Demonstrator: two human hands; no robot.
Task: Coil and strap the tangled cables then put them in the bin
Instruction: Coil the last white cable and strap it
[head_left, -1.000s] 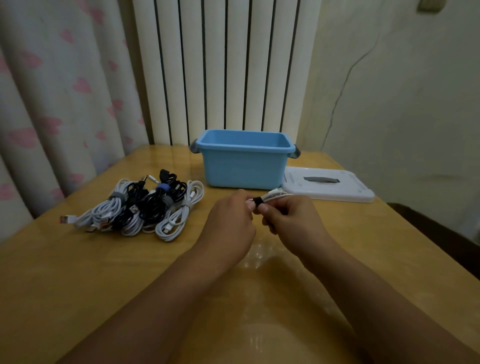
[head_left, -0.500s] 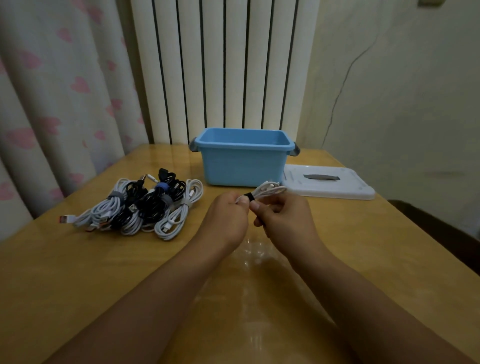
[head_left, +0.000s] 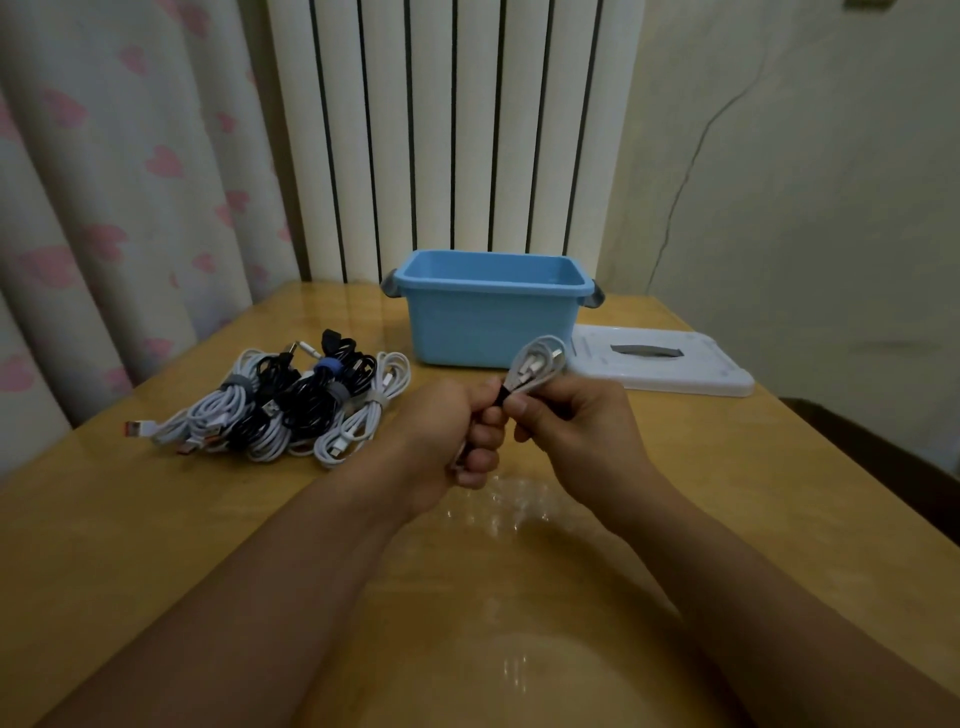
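Observation:
Both hands hold one coiled white cable (head_left: 537, 364) above the table, in front of the blue bin (head_left: 488, 317). A black strap (head_left: 503, 397) wraps the coil's waist. My left hand (head_left: 457, 431) is curled round the coil's lower end, and my right hand (head_left: 569, 421) pinches it at the strap. The upper loop with its plugs sticks up between the hands. Several strapped white and black cable bundles (head_left: 291, 402) lie in a heap on the table to the left. The bin stands open, and I see nothing in the part of its inside that shows.
The bin's white lid (head_left: 660, 361) lies flat to the right of it. A wooden table (head_left: 156, 519) carries everything. Behind stand a white radiator (head_left: 452, 130), a curtain (head_left: 104, 182) at left and a cracked wall (head_left: 805, 182) at right.
The coil has swung from lying sideways to standing upright between my hands. Its upper loop now rises in front of the bin, and both hands sit slightly higher.

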